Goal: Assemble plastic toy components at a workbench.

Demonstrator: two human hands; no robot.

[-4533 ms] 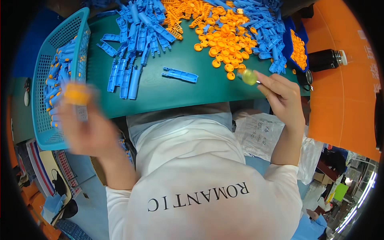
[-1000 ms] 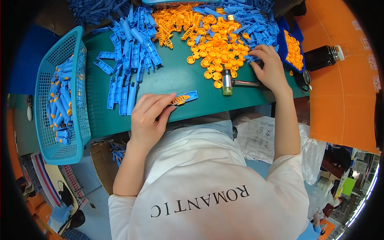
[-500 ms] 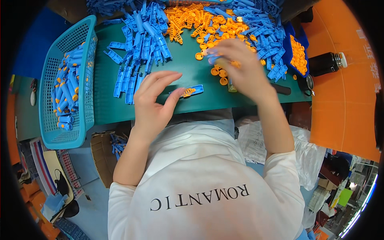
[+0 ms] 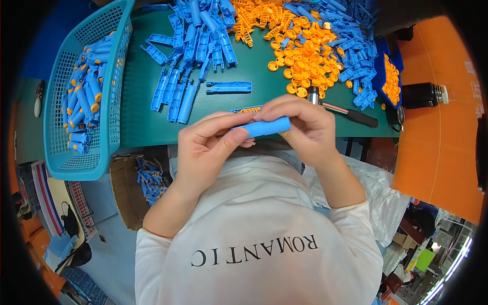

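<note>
Both hands are together near the table's front edge, gripping one blue plastic tube (image 4: 267, 127) that lies nearly level. My left hand (image 4: 206, 147) pinches its left end between thumb and fingers. Around the right end curl the fingers of my right hand (image 4: 307, 127). Just behind the fingers lies a blue half-shell with an orange ladder-shaped insert (image 4: 250, 109), partly hidden by the hands. Farther back, a separate blue half-shell (image 4: 229, 87) rests on the green table (image 4: 145, 114). Loose blue half-shells (image 4: 195, 43) are heaped to the left of the orange round caps (image 4: 307, 63).
A turquoise basket (image 4: 114, 76) of blue tubes with orange ends stands at left. Orange ladder-shaped pieces (image 4: 262, 15) lie at the back. On the right are a black-handled hammer (image 4: 363, 118), a blue bin (image 4: 378, 66) and a black bottle (image 4: 419, 95). Below left sits a cardboard box (image 4: 127, 195).
My right hand has come back from the orange caps to meet my left hand. A blue tube is now held between them, and the half-shell with the orange insert is partly covered.
</note>
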